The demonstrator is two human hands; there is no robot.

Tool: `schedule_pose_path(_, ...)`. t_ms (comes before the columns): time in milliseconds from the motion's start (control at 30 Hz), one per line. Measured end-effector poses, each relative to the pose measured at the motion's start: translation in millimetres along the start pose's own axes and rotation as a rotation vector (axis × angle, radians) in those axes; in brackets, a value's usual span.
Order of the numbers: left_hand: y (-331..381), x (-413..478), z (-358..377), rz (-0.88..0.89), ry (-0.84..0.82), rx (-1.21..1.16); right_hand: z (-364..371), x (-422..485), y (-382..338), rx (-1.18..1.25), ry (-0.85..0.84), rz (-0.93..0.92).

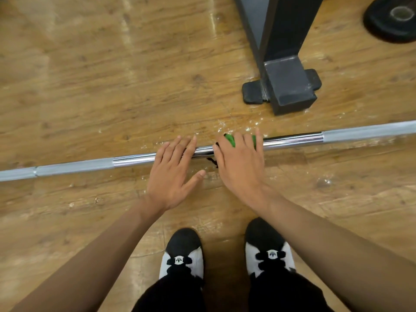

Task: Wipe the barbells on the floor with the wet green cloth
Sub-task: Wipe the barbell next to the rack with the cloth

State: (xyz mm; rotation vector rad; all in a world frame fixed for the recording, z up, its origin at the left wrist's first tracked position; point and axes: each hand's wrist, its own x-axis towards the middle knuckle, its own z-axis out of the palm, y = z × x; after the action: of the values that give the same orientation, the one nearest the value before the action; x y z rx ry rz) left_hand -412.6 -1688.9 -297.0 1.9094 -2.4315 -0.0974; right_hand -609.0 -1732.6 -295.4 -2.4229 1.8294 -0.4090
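Chromed steel barbell (pixel 292 140), head view: lies straight across the wooden floor (pixel 90 86), just ahead of the person's shoes (pixel 182 255); bright smooth centre between matt knurled lengths. Probably heavy, rigid, apt to roll, and slick where wet.

Green cloth (pixel 231 140): soft, limp, mostly hidden beneath the right hand (pixel 240 163), which presses it onto the bar's centre with fingers laid flat, not clenched.

Left hand (pixel 173 172): flat, fingers straight, resting on the bar just beside, holding nothing.

Suggested hold: cloth wrapped round the shaft, other hand steadying against rolling.
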Motion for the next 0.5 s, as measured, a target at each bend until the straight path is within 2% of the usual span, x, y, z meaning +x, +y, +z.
schedule_pose_path(100, -19, -8, -2, 0.019, -0.021, -0.036, 10, 1, -6, 0.015, 0.087, -0.029)
schedule_pose_path(233, -41, -19, -4, -0.142, 0.035, -0.018, 20, -5, 6, 0.026, 0.235, -0.082)
schedule_pose_path(500, -69, -16, -9, -0.124, 0.124, 0.031, 32, -12, 4, 0.034, 0.323, -0.048)
